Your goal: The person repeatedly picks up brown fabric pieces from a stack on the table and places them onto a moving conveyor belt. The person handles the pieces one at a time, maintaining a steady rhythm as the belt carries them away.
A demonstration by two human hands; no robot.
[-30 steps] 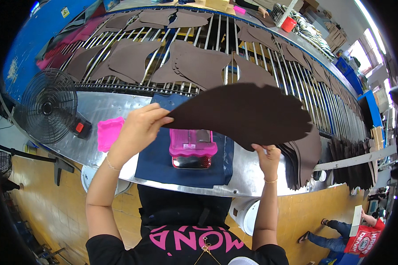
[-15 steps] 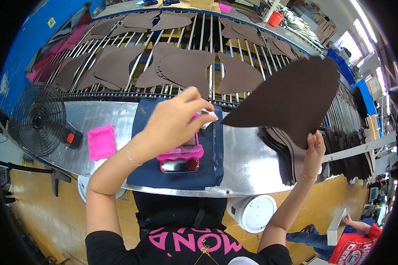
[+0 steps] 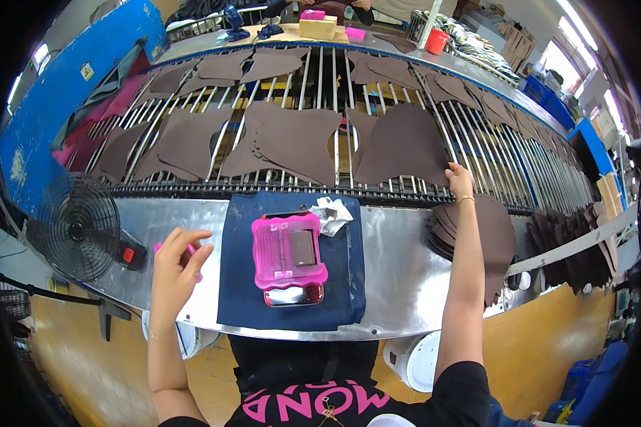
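My right hand (image 3: 461, 182) rests with fingers down on the right edge of a dark brown leather piece (image 3: 403, 146) lying flat on the roller conveyor (image 3: 335, 85). My left hand (image 3: 174, 267) hovers with fingers spread over a small pink pad (image 3: 192, 250) on the metal bench (image 3: 406, 285), near the fan. Between the hands a pink plastic tool (image 3: 289, 250) sits on a dark blue cloth (image 3: 249, 306), with a crumpled white rag (image 3: 332, 214) beside it. A stack of brown leather pieces (image 3: 493, 242) lies under my right forearm.
A black fan (image 3: 77, 226) stands at the bench's left end. Several more brown pieces (image 3: 292, 139) are spread over the rollers. Another person's hands and a wooden box (image 3: 318, 26) are at the far side. A red bucket (image 3: 436, 40) stands at the back right.
My right hand has laid the large brown piece down on the conveyor. My left hand let go of it and swung left to the pink pad.
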